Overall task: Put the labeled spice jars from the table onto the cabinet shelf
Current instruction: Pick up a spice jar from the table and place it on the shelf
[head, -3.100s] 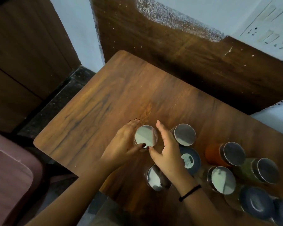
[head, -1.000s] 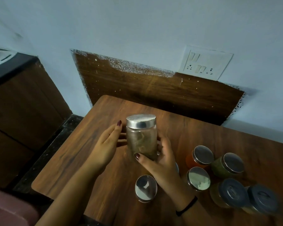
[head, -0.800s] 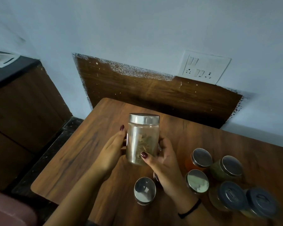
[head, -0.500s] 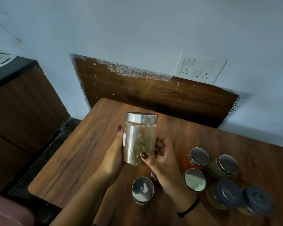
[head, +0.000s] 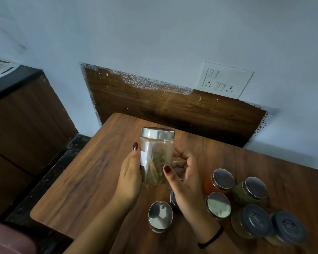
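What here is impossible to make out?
Head view:
- White label on the held jar: turned edge-on beside the left hand; unreadable.
- Dark-lidded jar: mostly hidden by the right hand.
- Cabinet shelf: outside the frame.
- Blue lid markings: blurred.

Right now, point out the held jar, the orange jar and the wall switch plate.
held jar (head: 157, 158), head view, on its glass body.
orange jar (head: 210, 186), head view, on its orange side below the lid.
switch plate (head: 226, 79), head view, on its white face.

Home kitchen: spice jars (head: 155, 162), wall socket (head: 225, 79)
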The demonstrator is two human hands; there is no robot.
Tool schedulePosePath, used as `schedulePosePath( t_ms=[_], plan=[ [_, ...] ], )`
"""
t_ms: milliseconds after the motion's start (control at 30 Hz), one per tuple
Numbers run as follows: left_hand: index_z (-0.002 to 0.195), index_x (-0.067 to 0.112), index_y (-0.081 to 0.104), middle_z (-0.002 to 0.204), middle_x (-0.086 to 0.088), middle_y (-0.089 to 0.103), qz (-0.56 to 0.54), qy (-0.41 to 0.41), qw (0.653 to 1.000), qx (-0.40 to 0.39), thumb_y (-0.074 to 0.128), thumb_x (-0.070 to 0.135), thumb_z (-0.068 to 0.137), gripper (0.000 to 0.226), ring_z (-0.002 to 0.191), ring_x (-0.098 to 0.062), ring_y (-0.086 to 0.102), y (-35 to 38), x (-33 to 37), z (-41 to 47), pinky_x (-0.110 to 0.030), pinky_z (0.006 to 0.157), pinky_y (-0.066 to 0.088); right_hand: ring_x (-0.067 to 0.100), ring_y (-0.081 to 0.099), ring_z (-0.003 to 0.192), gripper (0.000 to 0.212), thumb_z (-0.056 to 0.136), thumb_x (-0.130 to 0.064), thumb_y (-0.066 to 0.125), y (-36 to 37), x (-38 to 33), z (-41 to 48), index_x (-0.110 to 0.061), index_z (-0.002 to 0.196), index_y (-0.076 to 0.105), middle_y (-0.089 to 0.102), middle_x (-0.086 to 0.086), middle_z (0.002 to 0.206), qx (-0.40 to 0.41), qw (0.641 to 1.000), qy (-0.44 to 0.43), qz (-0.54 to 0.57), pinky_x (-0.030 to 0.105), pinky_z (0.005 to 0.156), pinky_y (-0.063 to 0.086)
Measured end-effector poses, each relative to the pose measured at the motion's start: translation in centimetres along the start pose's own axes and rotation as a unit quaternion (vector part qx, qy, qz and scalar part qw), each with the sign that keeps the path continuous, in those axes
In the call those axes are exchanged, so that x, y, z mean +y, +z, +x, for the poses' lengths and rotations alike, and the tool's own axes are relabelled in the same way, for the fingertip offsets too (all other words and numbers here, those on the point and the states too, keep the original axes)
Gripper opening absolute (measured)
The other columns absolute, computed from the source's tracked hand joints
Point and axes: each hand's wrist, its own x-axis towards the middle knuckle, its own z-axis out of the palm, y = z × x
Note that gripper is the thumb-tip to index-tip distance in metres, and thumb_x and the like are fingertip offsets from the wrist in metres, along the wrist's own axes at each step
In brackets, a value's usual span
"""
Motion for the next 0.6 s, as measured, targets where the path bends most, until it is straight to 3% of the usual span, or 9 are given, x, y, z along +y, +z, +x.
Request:
schedulePosePath(
  t_ms=[67,133,233,333,467,533,600],
  plan=[
    [0.091,-0.003,0.059,0.086,-0.024,0.060,0.010,0.026,1.000,0.011,0.035,0.067,0.094,0.073,0.084,-0.047,0.056,0.1,0.0,0.0,-0.051,0.071,0.053,0.023,0.065,0.101,0.081,0.067,-0.068,0.074,0.7,-0.4,-0.4,-0.018,0.126,0.050,0.061,0.010,0.113,0.015,0.999,-0.026,-0.014,0.028,0.071,0.059],
    [0.093,-0.002,0.059,0.088,-0.019,0.062,0.022,0.040,0.999,0.015,0.034,0.060,0.092,0.066,0.085,-0.044,0.059,0.3,0.1,-0.1,-0.059,0.074,0.051,0.020,0.065,0.102,0.081,0.068,-0.065,0.075,1.3,-0.8,-0.7,-0.014,0.126,0.049,0.061,0.009,0.116,0.018,0.999,-0.041,-0.027,0.023,0.070,0.058],
    [0.097,0.005,0.061,0.096,-0.017,0.064,0.020,0.030,0.999,0.029,0.037,0.061,0.091,0.061,0.091,-0.038,0.063,0.6,-0.2,-0.3,-0.059,0.078,0.054,0.009,0.067,0.102,0.080,0.068,-0.053,0.080,1.8,-1.2,-1.0,-0.009,0.127,0.047,0.063,0.002,0.116,0.011,0.999,-0.047,-0.015,0.017,0.071,0.056],
    [0.097,0.004,0.060,0.096,-0.021,0.062,0.020,0.031,0.999,0.028,0.041,0.070,0.084,0.070,0.091,-0.044,0.060,0.7,-0.2,-0.4,-0.063,0.076,0.052,0.007,0.067,0.101,0.073,0.069,-0.044,0.080,1.6,-1.0,-0.8,-0.009,0.124,0.049,0.064,-0.001,0.114,0.006,0.999,-0.042,-0.014,0.015,0.072,0.055],
    [0.101,-0.004,0.056,0.098,-0.027,0.056,0.015,0.032,0.999,0.023,0.045,0.073,0.075,0.082,0.093,-0.047,0.054,0.5,-0.2,-0.6,-0.061,0.076,0.049,0.018,0.068,0.100,0.071,0.066,-0.051,0.082,0.9,-0.5,-0.5,-0.014,0.119,0.053,0.066,0.003,0.111,0.001,1.000,-0.017,-0.023,0.028,0.075,0.059],
    [0.103,-0.003,0.056,0.100,-0.027,0.056,0.021,0.036,0.999,0.016,0.045,0.072,0.075,0.082,0.095,-0.047,0.054,0.4,-0.3,-0.6,-0.058,0.077,0.051,0.016,0.067,0.098,0.071,0.064,-0.052,0.082,0.7,-0.5,-0.5,-0.014,0.117,0.054,0.066,0.003,0.109,0.000,0.999,-0.011,-0.030,0.027,0.072,0.058],
    [0.101,-0.003,0.056,0.098,-0.026,0.056,0.022,0.043,0.999,0.007,0.044,0.072,0.078,0.079,0.091,-0.046,0.055,0.2,-0.4,-0.5,-0.046,0.072,0.053,0.015,0.067,0.097,0.069,0.064,-0.050,0.081,0.6,-0.4,-0.5,-0.013,0.116,0.054,0.066,0.005,0.110,0.003,1.000,-0.007,-0.026,0.026,0.071,0.058]
  ],
)
